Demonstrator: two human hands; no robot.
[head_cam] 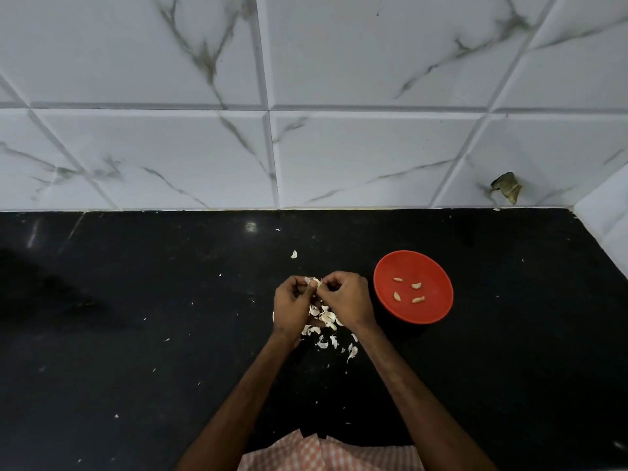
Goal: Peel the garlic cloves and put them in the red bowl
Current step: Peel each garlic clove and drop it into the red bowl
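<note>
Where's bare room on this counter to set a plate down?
Mostly bare black counter left of the left hand, and between the red bowl and the tiled wall. Crowded with garlic skins under that hand and the right hand.

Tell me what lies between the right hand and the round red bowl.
Only a narrow strip of bare black countertop, seen in the head view, separates the right hand from the round red bowl.

**Even light, bowed edges**

Bright, even light falls on the white wall tiles (170,147). The black countertop (136,351) stays dark, with a small glare spot (250,227) near the wall and a shadow (51,290) at far left. Tile joints bow toward the frame edges. The left hand (292,300), right hand (346,297) and garlic clove (314,282) between them are sharp.
</note>
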